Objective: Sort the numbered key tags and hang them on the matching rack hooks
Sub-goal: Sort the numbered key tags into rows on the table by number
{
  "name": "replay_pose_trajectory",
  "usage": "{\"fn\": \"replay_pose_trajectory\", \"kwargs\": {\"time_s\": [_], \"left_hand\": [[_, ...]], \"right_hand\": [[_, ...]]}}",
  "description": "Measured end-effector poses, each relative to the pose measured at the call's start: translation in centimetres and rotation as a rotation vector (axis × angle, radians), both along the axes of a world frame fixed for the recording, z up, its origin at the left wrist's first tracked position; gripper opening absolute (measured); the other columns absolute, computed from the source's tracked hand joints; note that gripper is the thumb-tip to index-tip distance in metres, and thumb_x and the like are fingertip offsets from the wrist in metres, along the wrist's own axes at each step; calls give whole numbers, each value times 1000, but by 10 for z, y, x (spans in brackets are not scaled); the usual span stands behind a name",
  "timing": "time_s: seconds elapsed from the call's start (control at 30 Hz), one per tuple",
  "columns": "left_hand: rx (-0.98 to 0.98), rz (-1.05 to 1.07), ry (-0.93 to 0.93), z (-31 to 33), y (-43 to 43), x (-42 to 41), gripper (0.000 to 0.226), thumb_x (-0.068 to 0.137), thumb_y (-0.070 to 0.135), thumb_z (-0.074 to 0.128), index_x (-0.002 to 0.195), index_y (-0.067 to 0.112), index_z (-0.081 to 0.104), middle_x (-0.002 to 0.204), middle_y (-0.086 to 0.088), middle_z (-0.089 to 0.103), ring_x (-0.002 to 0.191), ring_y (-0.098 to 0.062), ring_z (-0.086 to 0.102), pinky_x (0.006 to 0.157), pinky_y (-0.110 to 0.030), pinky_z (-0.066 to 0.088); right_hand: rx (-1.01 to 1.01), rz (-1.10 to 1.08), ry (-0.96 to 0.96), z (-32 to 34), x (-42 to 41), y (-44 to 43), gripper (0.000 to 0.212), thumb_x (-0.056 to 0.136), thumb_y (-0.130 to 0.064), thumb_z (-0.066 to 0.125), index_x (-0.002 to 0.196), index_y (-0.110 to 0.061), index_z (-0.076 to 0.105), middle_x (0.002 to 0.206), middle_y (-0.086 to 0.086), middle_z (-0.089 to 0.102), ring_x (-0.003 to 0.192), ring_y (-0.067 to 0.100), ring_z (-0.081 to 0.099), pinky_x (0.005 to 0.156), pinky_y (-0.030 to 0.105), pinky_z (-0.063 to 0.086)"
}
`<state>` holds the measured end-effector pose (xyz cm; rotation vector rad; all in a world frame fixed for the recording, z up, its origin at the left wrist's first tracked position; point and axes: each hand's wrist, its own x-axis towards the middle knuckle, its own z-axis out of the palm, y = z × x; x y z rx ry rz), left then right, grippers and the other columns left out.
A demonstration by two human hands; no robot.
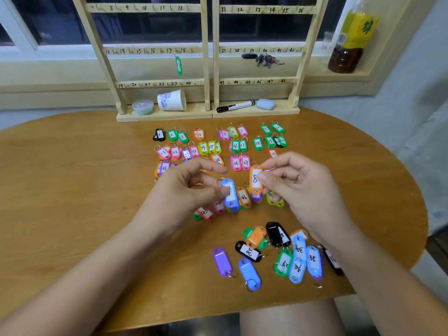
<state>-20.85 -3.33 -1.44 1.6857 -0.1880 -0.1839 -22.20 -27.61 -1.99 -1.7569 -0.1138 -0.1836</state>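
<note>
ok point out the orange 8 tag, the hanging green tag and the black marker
orange 8 tag [254, 181]: head view, its white label
hanging green tag [178, 65]: head view, its middle
black marker [236, 106]: head view, its barrel

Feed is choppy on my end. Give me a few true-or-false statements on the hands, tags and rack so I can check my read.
1. The right hand pinches an orange tag marked 8. True.
2. The left hand holds nothing. False: its fingers hold a blue tag.
3. One green tag hangs on the rack. True.
4. The paper cup stands upright. False: it lies on its side on the rack's base.
5. The black marker lies on the rack's base. True.
</note>
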Motion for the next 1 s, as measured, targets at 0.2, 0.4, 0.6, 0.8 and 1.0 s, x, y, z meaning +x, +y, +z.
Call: {"fn": "replay_pose_trajectory", "kwargs": {"time_s": [0.2,0.4,0.6,0.8,1.0], "left_hand": [[74,20,-41,1,-10,32,21,89,9,83,108,18,79,93,-15,75,72,-18,73,66,-27,57],[181,-7,-79,3,-24,83,9,90,15,83,98,16,80,88,-8,80,73,-16,67,67,-30,51],[228,-7,-81,12,-49,137,6,92,16,83,96,13,80,83,-7,80,72,-13,71,67,-29,55],[295,-38,-80,12,-67,184,8,93,15,82,95,7,80,78,-9,80,68,-10,73,65,-27,57],[318,-25,-29,8,-100,236,10,92,11,82,95,2,79,80,-14,80,73,-25,77,74,-35,62]], "right_hand": [[-4,-61,-3,2,67,-33,11,93,-8,80,103,-8,76,79,9,77,69,15,68,59,24,53],[-55,-173,81,-2,163,-84,12,92,-7,80,104,-8,78,88,9,79,74,12,68,61,22,54],[-170,-182,141,-19,231,-101,12,90,-8,82,95,-18,79,92,8,81,79,14,71,64,24,54],[-169,-196,106,-30,264,-97,13,86,-12,87,93,-21,79,85,1,80,74,10,74,69,25,57],[-213,-250,27,-40,267,-100,8,89,-21,85,93,-26,80,91,-8,79,88,5,74,79,30,59]]}}
